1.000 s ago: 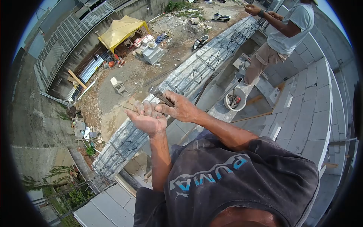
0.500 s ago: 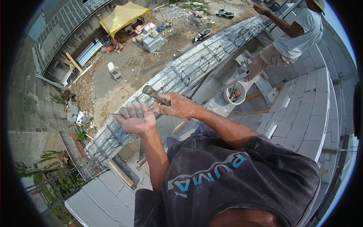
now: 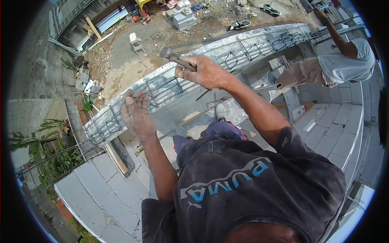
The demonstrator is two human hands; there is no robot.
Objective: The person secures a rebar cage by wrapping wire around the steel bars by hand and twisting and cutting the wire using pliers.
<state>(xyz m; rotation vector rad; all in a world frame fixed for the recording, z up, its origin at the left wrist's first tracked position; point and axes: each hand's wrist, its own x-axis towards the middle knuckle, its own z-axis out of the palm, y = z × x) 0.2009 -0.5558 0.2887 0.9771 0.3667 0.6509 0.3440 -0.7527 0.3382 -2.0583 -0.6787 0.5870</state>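
Observation:
My right hand (image 3: 204, 73) grips a dark metal tool that looks like a pair of pincers (image 3: 175, 58), its rounded head pointing up and left. Dusty with cement, my left hand (image 3: 138, 115) is raised with loosely curled, parted fingers, and I see nothing held in it. Beyond both hands runs a long rebar cage (image 3: 178, 86) of bars and stirrups, lying along the pale concrete edge. The left fingers overlap the cage in view; whether they touch it I cannot tell.
A co-worker (image 3: 344, 60) stands on the right beside the block wall (image 3: 330, 127). Light grey blocks (image 3: 105, 186) form another wall at lower left. Past the edge the ground lies far below, with a plastic chair (image 3: 136, 42), stacked blocks (image 3: 185, 19) and a motorbike (image 3: 239, 25).
My left hand has uncurled from a fist and moved down from the right hand; the thin wire at it no longer shows. My right hand, with the pincers, has moved up and right. The view has shifted.

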